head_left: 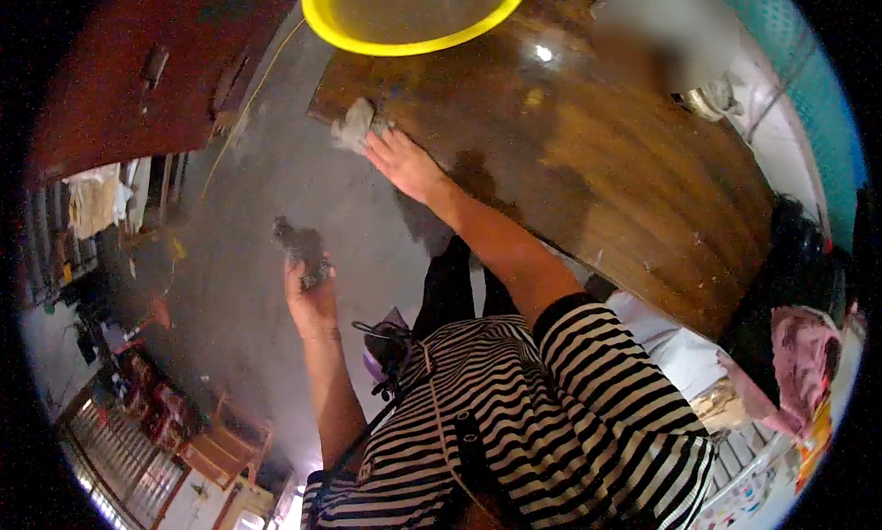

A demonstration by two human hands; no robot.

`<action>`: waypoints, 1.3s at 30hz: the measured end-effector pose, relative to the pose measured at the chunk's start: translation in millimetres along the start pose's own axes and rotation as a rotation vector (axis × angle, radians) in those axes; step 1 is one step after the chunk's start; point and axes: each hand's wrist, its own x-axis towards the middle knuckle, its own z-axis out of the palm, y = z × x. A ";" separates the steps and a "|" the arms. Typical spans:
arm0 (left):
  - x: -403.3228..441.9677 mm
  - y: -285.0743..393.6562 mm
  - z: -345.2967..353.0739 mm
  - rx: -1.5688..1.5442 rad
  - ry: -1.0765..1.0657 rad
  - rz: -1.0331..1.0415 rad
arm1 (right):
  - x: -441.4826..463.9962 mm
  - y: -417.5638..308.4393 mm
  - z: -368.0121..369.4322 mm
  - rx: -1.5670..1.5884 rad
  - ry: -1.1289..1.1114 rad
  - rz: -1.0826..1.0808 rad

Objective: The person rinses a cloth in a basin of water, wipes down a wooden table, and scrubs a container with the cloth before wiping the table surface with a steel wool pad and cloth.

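My right hand (pixel 404 165) reaches forward to the near left corner of a brown wooden tabletop (pixel 661 199). Its fingers are on a crumpled pale grey cloth (pixel 356 126), which lies at the table's edge. Off to the left, over the grey floor, my left hand (pixel 310 296) is closed round a dark grey, fuzzy-looking clump (pixel 301 243). The clump sticks out past the fingers, and its exact kind is not clear. The tabletop has a wet-looking shine and small pale specks.
A yellow-rimmed basin (pixel 413 48) is at the far edge of the table. A dark red cabinet (pixel 138 80) stands at left, a wooden chair (pixel 220 443) lower left. Pink cloth (pixel 804 355) and a white bag (pixel 675 351) lie at right. A blurred patch hides part of the upper right.
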 end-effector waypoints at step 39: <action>-382.6 -185.8 342.8 0.573 -1.965 -0.373 | -452.5 -104.7 -493.0 1.243 1.603 1.036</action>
